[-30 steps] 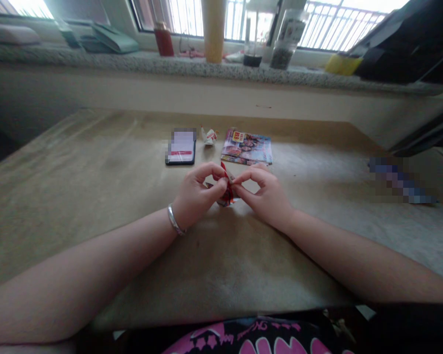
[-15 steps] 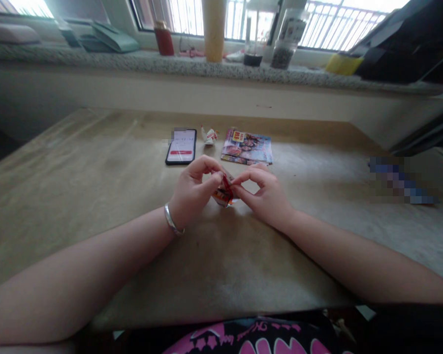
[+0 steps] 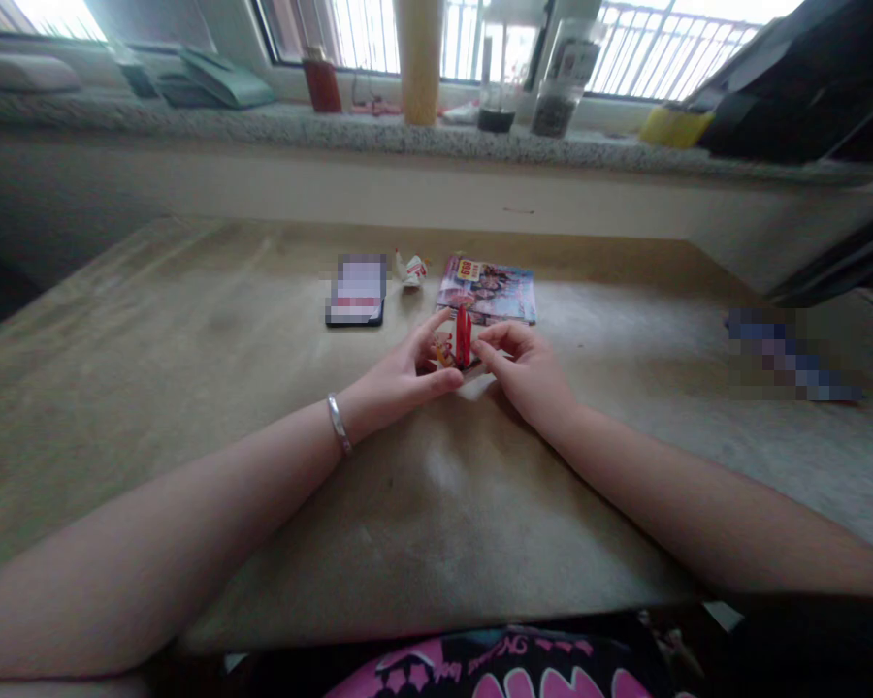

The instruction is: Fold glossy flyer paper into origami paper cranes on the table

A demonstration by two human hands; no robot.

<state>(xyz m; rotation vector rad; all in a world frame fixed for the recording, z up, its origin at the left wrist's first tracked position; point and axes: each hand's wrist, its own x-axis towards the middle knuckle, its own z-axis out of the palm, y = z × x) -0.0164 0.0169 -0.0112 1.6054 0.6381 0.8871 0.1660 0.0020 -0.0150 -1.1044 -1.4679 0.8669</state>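
Paper (image 3: 464, 339), apparently folded, stands between 2 hands (image 3: 530, 366).

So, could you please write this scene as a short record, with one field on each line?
held item: small, printed, with an upright red part; material unclear
left hand: curved around the item's left side; firmness of grip unclear
right hand: pinching the item's right side
left wrist: silver bracelet
beyond hands, left to right: phone, crumpled white-and-red piece, printed sheets
surface: tabletop
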